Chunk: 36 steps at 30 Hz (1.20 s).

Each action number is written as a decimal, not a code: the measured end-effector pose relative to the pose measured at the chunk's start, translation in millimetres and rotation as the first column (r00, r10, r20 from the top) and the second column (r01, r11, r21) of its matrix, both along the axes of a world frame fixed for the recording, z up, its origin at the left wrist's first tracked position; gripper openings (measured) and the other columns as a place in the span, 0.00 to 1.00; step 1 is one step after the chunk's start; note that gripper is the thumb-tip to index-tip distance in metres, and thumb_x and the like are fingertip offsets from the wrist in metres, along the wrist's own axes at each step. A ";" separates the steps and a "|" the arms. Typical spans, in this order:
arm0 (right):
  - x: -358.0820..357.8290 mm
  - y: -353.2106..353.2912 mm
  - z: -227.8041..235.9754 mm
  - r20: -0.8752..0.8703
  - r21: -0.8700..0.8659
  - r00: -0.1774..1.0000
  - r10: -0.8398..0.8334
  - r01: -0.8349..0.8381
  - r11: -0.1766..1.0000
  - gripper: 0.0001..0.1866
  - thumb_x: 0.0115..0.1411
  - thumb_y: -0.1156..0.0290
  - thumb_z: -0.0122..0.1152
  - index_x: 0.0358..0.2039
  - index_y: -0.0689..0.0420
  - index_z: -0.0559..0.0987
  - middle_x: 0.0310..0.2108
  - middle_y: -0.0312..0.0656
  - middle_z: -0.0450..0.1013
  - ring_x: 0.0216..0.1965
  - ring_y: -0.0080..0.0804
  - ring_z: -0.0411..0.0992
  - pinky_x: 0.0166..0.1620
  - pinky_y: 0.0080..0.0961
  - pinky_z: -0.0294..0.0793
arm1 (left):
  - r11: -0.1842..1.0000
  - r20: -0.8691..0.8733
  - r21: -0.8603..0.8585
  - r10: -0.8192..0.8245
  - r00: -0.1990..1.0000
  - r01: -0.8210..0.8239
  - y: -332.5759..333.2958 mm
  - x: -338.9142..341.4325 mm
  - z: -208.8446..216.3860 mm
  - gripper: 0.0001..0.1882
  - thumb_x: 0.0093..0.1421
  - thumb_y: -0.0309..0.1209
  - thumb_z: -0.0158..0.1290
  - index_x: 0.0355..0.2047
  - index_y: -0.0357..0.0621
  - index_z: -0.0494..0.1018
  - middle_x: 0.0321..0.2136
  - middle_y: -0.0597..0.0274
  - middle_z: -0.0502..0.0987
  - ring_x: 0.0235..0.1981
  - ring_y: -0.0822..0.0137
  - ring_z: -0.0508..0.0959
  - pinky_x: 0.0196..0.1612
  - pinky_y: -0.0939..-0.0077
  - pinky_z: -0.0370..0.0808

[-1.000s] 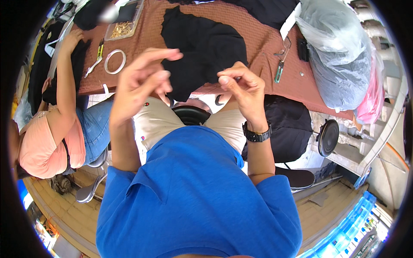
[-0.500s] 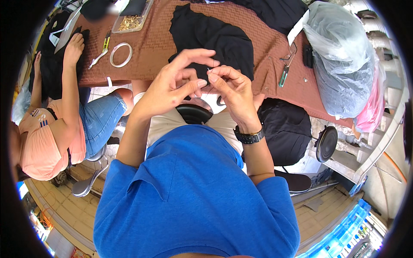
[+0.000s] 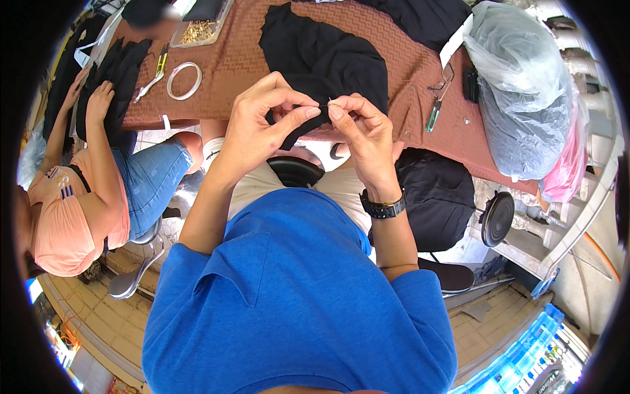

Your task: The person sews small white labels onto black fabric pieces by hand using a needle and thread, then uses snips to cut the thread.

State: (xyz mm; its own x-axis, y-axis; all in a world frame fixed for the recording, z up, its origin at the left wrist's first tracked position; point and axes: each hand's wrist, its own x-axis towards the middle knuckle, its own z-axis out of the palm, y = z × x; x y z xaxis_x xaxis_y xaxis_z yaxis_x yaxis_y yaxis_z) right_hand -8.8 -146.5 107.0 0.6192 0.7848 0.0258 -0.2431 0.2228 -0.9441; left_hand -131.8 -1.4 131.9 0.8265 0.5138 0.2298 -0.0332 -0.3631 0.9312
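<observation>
Just above the near edge of the table, my hands face each other, fingertips a short gap apart. My left hand (image 3: 262, 125) pinches a thin dark thread (image 3: 323, 106) between thumb and forefinger. The thread spans the gap to my right hand (image 3: 365, 134), whose thumb and forefinger are pressed together on a tiny, thin, needle-like piece (image 3: 330, 100). Most of that piece is hidden by the fingertips. Behind both hands a black cloth (image 3: 328, 52) lies spread on the table and hangs slightly over its edge.
Green-handled snips (image 3: 432, 117) lie right on the brown tablecloth (image 3: 407, 92), beside a big plastic bag (image 3: 522, 85). To the left are yellow snips (image 3: 161, 62), a white ring (image 3: 170, 84) and a box of gold-coloured bits (image 3: 198, 31). A co-worker (image 3: 79, 210) handles black fabric (image 3: 118, 69).
My left hand has gone from spread fingers to a pinch beside my right fingertips. My right hand has shifted slightly right. The co-worker's hands have moved on the black fabric.
</observation>
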 end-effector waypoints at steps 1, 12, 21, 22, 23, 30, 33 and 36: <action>0.0 0.1 -0.1 0.001 0.005 1.000 -0.004 0.004 1.000 0.06 0.63 0.75 0.63 0.40 0.61 0.80 0.34 0.30 0.72 0.36 0.14 0.69 0.40 0.13 0.69 | 1.000 0.008 -0.006 0.004 1.000 -0.004 0.2 -0.2 -0.6 0.06 0.55 0.22 0.64 0.34 0.40 0.83 0.27 0.71 0.69 0.25 0.82 0.66 0.25 0.86 0.60; -1.3 -1.0 -1.3 0.053 -0.036 0.998 -0.014 0.016 0.999 0.03 0.61 0.78 0.64 0.36 0.62 0.81 0.31 0.29 0.69 0.32 0.14 0.67 0.37 0.15 0.69 | 0.998 0.045 0.069 -0.011 0.999 0.008 3.0 0.2 -1.7 0.05 0.56 0.21 0.63 0.33 0.38 0.82 0.27 0.71 0.69 0.25 0.81 0.66 0.25 0.86 0.61; 2.3 -4.5 -5.4 0.388 -0.016 0.916 -0.105 0.121 0.993 0.03 0.59 0.81 0.63 0.34 0.60 0.80 0.30 0.32 0.66 0.31 0.18 0.64 0.35 0.16 0.65 | 0.988 -0.006 0.058 -0.142 0.990 0.142 -3.2 4.2 0.3 0.02 0.59 0.23 0.60 0.32 0.37 0.80 0.27 0.70 0.67 0.24 0.81 0.65 0.25 0.85 0.61; 2.3 -5.4 -8.7 0.421 -0.054 0.902 -0.093 0.127 0.990 0.03 0.59 0.81 0.63 0.34 0.60 0.80 0.30 0.32 0.66 0.31 0.18 0.64 0.34 0.16 0.65 | 0.988 -0.015 0.050 -0.149 0.989 0.149 -6.1 5.7 4.0 0.02 0.58 0.23 0.60 0.32 0.37 0.80 0.27 0.70 0.67 0.24 0.82 0.65 0.25 0.85 0.61; 2.2 -5.9 -10.1 0.453 -0.091 0.888 -0.079 0.134 0.987 0.03 0.58 0.81 0.63 0.33 0.61 0.79 0.30 0.32 0.66 0.31 0.18 0.64 0.34 0.16 0.65 | 0.990 -0.013 0.050 -0.128 0.992 0.129 -5.5 6.4 3.9 0.03 0.58 0.23 0.60 0.32 0.37 0.80 0.26 0.70 0.67 0.24 0.81 0.64 0.25 0.85 0.60; 4.0 -14.3 0.5 0.400 -0.076 0.916 -0.045 0.082 0.994 0.01 0.61 0.80 0.61 0.34 0.62 0.79 0.33 0.34 0.67 0.33 0.19 0.65 0.38 0.16 0.66 | 0.984 -0.054 0.043 -0.169 0.984 0.172 -5.2 7.9 3.3 0.05 0.58 0.26 0.60 0.32 0.35 0.78 0.25 0.66 0.66 0.22 0.76 0.67 0.24 0.81 0.65; 4.2 -13.0 -8.9 0.442 -0.105 0.896 -0.038 0.093 0.990 0.01 0.61 0.79 0.61 0.34 0.62 0.79 0.33 0.34 0.67 0.33 0.19 0.65 0.38 0.16 0.65 | 0.986 -0.038 0.071 -0.147 0.988 0.150 -7.8 9.7 5.3 0.05 0.58 0.25 0.60 0.32 0.35 0.78 0.25 0.66 0.66 0.22 0.77 0.67 0.24 0.81 0.64; -2.9 -18.6 -3.9 0.328 -0.190 0.942 0.073 -0.010 0.982 0.02 0.61 0.78 0.62 0.34 0.62 0.78 0.33 0.34 0.66 0.34 0.18 0.65 0.39 0.15 0.65 | 0.995 -0.061 -0.013 -0.101 0.993 0.101 -1.7 11.6 -3.0 0.03 0.58 0.24 0.60 0.32 0.38 0.80 0.24 0.71 0.64 0.22 0.82 0.62 0.24 0.84 0.58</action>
State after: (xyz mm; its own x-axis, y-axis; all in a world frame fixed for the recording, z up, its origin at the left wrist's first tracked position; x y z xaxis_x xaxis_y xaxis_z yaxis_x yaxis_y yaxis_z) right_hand -11.7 -165.1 103.1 0.5665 0.8203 0.0781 0.0864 0.0352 -0.9956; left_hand -120.2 -3.2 128.8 0.8867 0.4292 0.1722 -0.0117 -0.3513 0.9362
